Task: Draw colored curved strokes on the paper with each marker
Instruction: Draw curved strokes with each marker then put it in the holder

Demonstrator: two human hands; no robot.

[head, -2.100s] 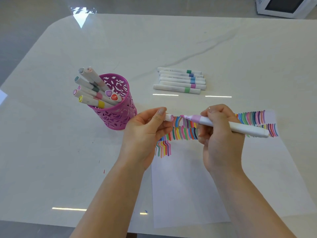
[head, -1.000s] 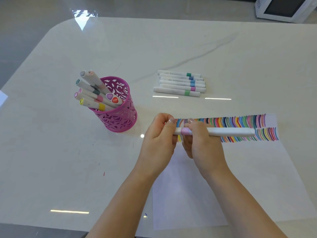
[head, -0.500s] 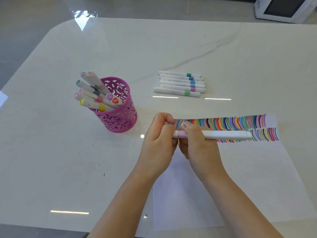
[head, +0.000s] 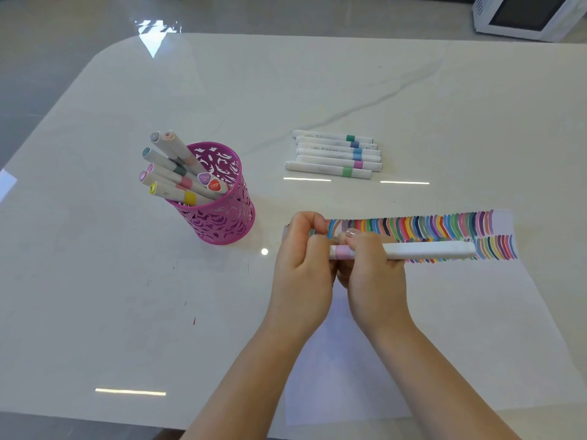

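Pink-banded marker (head: 428, 250) now capped — left hand (head: 301, 265) grip curled on cap end, right hand (head: 374, 274) pinching barrel.

Glossy white, grey-veined table (head: 317, 84), window glare (head: 155, 36) at far-left corner; grey floor (head: 47, 42) beyond, white appliance (head: 533, 17) far right.
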